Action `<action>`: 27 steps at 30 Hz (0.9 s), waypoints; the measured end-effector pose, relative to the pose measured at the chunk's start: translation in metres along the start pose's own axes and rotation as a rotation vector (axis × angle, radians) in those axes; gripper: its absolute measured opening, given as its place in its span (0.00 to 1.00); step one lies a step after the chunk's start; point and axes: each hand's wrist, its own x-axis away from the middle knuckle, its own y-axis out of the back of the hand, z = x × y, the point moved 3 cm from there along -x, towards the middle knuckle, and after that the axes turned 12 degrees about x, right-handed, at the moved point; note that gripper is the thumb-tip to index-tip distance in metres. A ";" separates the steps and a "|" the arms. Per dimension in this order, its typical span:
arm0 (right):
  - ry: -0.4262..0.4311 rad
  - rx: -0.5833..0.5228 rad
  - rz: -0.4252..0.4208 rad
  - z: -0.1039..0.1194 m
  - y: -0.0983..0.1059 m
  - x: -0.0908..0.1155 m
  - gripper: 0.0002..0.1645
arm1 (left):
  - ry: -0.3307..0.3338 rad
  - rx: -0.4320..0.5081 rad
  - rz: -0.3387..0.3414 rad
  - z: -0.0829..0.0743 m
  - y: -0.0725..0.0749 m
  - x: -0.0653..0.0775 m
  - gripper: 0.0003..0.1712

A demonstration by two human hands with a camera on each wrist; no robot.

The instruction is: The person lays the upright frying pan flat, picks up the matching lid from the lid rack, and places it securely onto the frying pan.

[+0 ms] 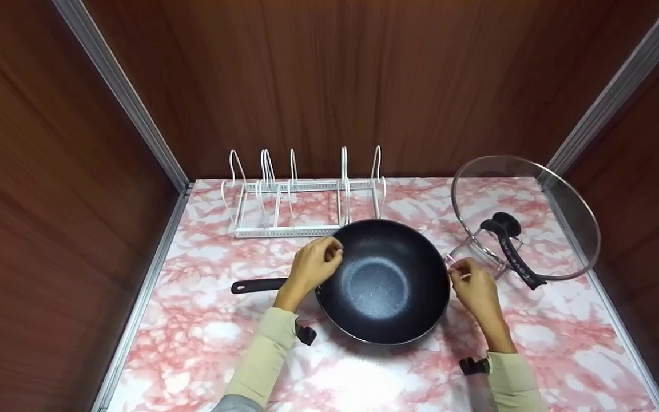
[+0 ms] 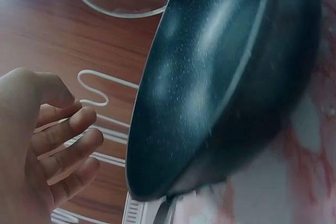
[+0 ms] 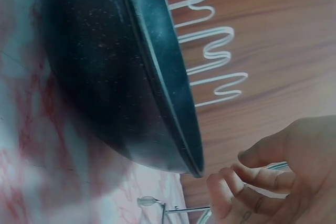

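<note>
A black wok (image 1: 376,286) stands upright on the table, its speckled inside facing up and its handle (image 1: 258,285) pointing left. My left hand (image 1: 313,264) is over the wok's left rim, fingers loosely bent and holding nothing. In the left wrist view, a gap shows between that hand (image 2: 58,140) and the wok (image 2: 210,87). At the right rim is my right hand (image 1: 475,289), its fingers also loosely curled around nothing. The right wrist view has the fingertips of this hand (image 3: 268,177) just off the edge of the wok (image 3: 126,77).
Behind the wok is a white wire rack (image 1: 306,232) with upright loops. To the right, a glass lid (image 1: 564,229) with a black handle (image 1: 515,254) leans tilted on a small wire stand (image 1: 467,249). Brown wood-look panels (image 1: 318,86) enclose the marbled red-and-white table (image 1: 203,343) at the back and sides.
</note>
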 end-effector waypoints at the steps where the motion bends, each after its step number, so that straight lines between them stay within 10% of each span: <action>1: 0.004 -0.004 -0.009 0.001 0.002 0.000 0.05 | 0.004 0.010 0.003 -0.001 -0.003 -0.002 0.05; 27: 0.038 -0.021 -0.168 0.022 0.046 0.000 0.05 | -0.005 0.261 0.103 -0.033 -0.068 -0.043 0.06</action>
